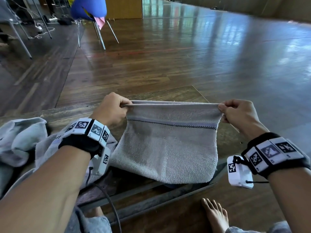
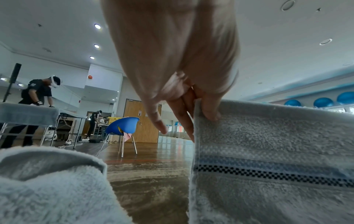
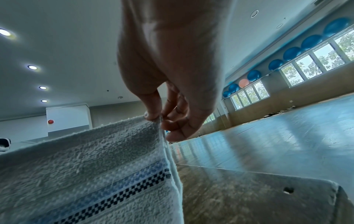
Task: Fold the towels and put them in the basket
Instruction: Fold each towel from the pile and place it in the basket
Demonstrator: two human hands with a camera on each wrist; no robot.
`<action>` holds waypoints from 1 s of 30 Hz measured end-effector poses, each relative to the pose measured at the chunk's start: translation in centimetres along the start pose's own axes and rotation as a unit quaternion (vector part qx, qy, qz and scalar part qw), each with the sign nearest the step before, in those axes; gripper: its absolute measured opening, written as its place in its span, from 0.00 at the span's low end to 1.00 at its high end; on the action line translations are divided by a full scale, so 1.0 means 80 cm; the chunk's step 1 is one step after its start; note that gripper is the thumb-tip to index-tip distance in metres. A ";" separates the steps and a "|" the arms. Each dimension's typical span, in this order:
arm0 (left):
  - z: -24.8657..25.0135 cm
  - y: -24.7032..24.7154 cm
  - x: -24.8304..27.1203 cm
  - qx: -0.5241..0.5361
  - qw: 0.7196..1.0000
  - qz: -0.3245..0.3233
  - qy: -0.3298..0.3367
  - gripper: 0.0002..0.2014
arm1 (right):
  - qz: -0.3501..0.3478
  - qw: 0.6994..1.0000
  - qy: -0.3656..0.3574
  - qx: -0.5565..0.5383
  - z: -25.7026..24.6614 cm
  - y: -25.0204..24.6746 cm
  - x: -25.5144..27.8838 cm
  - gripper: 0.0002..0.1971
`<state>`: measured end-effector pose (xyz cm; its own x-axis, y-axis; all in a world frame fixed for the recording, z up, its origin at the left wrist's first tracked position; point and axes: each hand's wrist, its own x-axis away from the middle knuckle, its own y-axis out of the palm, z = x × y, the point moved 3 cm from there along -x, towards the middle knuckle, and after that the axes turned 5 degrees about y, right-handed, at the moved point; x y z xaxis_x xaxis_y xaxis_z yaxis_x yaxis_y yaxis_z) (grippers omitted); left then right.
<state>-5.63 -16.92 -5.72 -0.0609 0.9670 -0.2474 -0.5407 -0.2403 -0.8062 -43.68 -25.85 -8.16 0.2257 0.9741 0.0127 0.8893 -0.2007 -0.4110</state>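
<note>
Your left hand (image 1: 112, 108) and right hand (image 1: 239, 111) each pinch a top corner of the nubby grey terry towel (image 1: 168, 145), its checkered stripe taut.

Gym/studio hall w/ polished wood floor (image 1: 185, 56), exercise balls (image 3: 292, 53) above windows (image 3: 306, 69), mirrored wall.

The towel (image 1: 170, 145) hangs between my left hand (image 1: 111, 108) and my right hand (image 1: 239, 111), over the counter (image 1: 168, 94). A heap of towels (image 1: 18, 140) lies on the counter to my left. A chair (image 1: 89, 12) stands on the floor beyond, to the left.
</note>
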 end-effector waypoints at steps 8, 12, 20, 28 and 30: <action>0.002 -0.003 0.003 0.094 0.995 0.037 -0.003 0.09 | -0.002 1.000 0.008 -0.008 0.013 0.000 -0.008 0.05; 0.000 0.001 0.001 0.132 0.990 0.039 -0.009 0.14 | -0.015 1.000 0.014 -0.008 0.022 0.001 -0.014 0.09; -0.016 0.004 -0.003 0.257 0.964 0.003 -0.065 0.13 | -0.046 0.998 0.014 -0.047 0.024 0.005 -0.021 0.07; -0.036 0.013 -0.003 0.372 0.918 0.016 -0.135 0.13 | -0.037 0.998 -0.017 -0.041 0.020 0.004 -0.018 0.09; -0.037 0.016 -0.005 0.352 0.926 0.001 -0.140 0.07 | -0.035 0.999 -0.034 -0.019 0.015 0.002 -0.016 0.09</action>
<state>-3.84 -17.86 -8.27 -0.2242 0.9743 -0.0203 -0.9468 -0.2227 -0.2323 -44.31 -27.02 -9.36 0.1365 0.9904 -0.0233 0.9169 -0.1352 -0.3756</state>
